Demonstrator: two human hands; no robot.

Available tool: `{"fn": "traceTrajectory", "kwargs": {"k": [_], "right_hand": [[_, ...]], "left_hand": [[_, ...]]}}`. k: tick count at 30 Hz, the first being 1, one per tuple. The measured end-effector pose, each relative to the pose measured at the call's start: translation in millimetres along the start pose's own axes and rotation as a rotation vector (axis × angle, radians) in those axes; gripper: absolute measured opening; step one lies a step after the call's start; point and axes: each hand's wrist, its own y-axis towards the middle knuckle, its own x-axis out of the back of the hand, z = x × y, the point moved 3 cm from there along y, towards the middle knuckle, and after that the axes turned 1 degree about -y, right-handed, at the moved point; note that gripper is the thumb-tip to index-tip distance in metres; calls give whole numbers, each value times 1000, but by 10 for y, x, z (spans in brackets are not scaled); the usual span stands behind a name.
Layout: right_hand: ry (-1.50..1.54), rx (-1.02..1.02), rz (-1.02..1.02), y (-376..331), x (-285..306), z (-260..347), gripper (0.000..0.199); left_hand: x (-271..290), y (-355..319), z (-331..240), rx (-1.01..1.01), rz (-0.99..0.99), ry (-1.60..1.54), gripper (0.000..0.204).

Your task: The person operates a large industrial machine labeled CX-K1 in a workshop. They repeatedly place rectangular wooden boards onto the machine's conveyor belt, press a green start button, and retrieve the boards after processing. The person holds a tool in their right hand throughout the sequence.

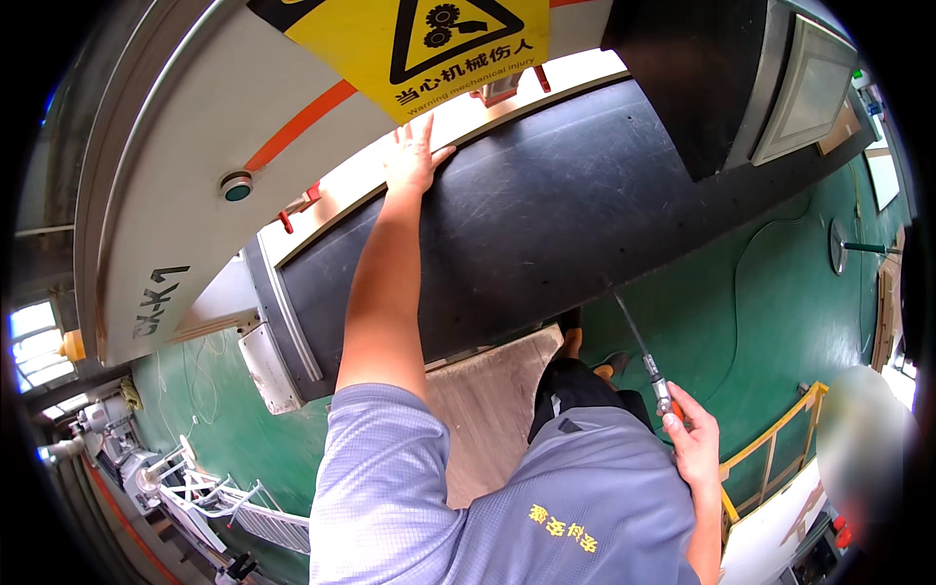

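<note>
Against a pale board [333, 213] the left hand [409, 166] splays its fingers, right hand [694, 441] clamping a slim metal tool [646, 357].

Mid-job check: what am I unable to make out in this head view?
All in the head view:
- Orange handle of the slim metal-shafted tool: mostly covered by the right hand's grip.
- Tool tip: too small to tell whether it touches the smooth black panel.
- Yellow-and-black warning sign: top cut off by the upper edge.
- Pale patch, right side: blurred.
</note>
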Motion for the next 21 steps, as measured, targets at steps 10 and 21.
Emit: {"fn": "traceTrajectory", "kwargs": {"k": [10, 21], "right_hand": [[-45, 5, 17, 6, 9, -120, 60], [-39, 0, 74, 20, -16, 47, 46]], "left_hand": [[9, 136, 87, -42, -34, -32, 82], [153, 174, 15, 15, 100, -85, 81]]}}
